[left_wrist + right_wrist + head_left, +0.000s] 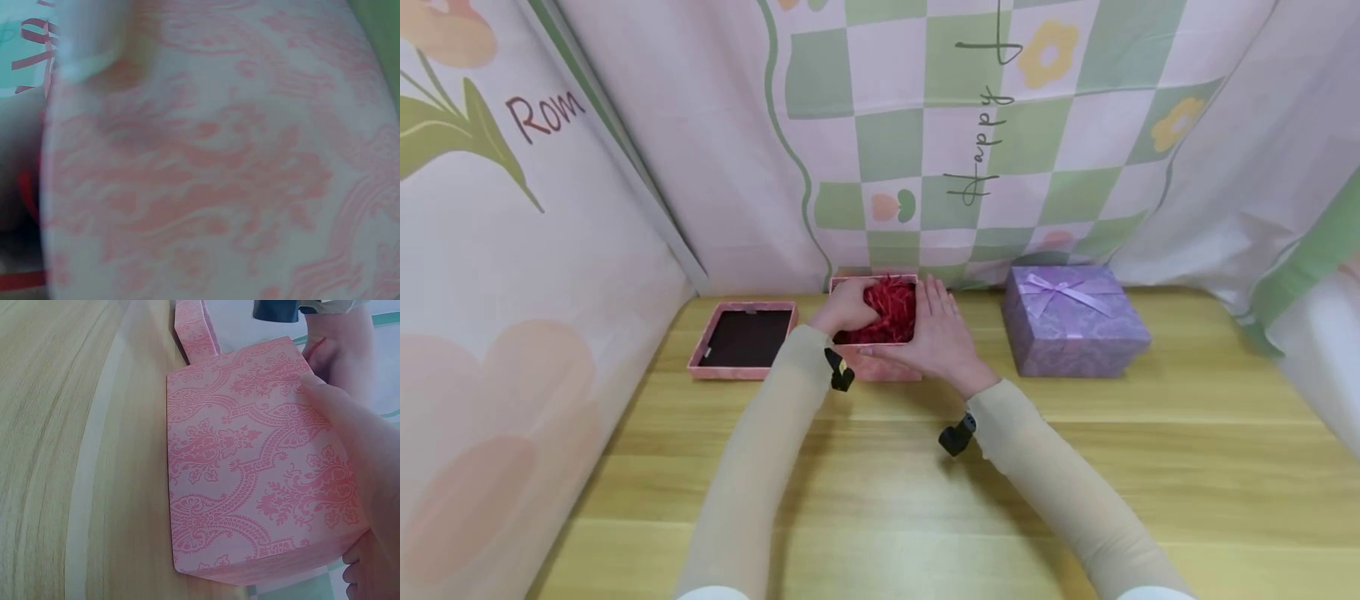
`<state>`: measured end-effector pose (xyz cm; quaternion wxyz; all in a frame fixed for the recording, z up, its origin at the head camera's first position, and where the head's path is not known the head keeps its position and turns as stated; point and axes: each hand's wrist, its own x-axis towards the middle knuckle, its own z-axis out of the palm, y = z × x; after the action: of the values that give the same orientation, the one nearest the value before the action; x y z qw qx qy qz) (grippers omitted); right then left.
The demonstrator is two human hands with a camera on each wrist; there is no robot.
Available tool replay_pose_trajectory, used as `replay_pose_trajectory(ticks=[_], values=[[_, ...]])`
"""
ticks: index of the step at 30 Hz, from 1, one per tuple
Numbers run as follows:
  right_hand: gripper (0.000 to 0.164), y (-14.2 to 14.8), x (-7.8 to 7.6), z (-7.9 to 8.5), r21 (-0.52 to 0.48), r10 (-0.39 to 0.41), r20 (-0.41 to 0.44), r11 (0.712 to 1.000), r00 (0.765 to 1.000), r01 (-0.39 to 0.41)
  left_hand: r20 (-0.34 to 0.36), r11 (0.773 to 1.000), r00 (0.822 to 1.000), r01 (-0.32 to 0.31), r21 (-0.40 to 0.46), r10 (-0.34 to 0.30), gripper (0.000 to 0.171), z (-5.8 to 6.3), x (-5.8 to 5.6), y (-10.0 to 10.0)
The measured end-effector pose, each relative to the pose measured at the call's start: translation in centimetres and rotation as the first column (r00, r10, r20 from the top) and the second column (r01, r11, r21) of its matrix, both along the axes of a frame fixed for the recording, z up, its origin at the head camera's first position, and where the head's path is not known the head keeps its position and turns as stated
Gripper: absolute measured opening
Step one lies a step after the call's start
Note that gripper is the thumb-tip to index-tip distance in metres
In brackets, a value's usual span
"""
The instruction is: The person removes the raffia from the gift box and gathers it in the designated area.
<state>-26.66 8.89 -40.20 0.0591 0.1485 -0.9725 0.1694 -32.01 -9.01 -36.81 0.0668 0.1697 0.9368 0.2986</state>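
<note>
Left hand (850, 307) in red shredded paper (897, 307), fingers hidden, can't tell the grip; right hand (943, 337), fingers straight, against the pink patterned box (887, 367)!
Box near the surface's (880, 492) far edge, pink lid (730, 374) toward the far-left corner, purple gift box (1067, 354) rightward.

"How are the two arms placed?"

"Both arms reach forward from the lower edge of the head view. The left arm (760, 467) leans inward to the right, and the right arm (1067, 483) leans inward to the left. Sleeves cover them as far as the wrists."

"And the left hand (848, 307)?"

"It is bent downward, and its fingertips are hidden from the head view. The left wrist view shows one digit (109, 44), but very blurred, so I cannot say which it is."

"And the right hand (942, 337)?"

"Its fingers (934, 293) are straight and point away from the body. The thumb (340, 403) is stretched apart from them, toward the left hand."
</note>
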Motion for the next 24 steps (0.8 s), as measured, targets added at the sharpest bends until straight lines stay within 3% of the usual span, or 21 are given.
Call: replay_pose_trajectory(ticks=[3, 9, 16, 24], values=[[0.142, 0.1, 0.1, 0.0, -0.003, -0.001, 0.001, 1.0, 1.0, 0.001, -0.016, 0.998, 1.0, -0.003, 0.069, 0.004, 0.064, 0.7, 0.3, -0.3], [0.141, 0.1, 0.1, 0.1, -0.007, -0.001, -0.005, 1.0, 1.0, 0.001, -0.118, 0.985, 0.991, 0.078, 0.155, -0.06, 0.05, 1.9, 0.4, -1.0], [0.14, 0.2, 0.0, 0.0, 0.002, 0.005, 0.015, 1.0, 1.0, -0.005, -0.099, 0.961, 0.993, 0.086, 0.264, -0.062, 0.048, 3.0, 0.9, -2.0], [0.141, 0.1, 0.1, 0.0, -0.017, 0.013, 0.011, 1.0, 1.0, -0.013, -0.114, 0.959, 0.993, 0.07, 0.276, -0.04, 0.06, 4.2, 1.5, -2.9]])
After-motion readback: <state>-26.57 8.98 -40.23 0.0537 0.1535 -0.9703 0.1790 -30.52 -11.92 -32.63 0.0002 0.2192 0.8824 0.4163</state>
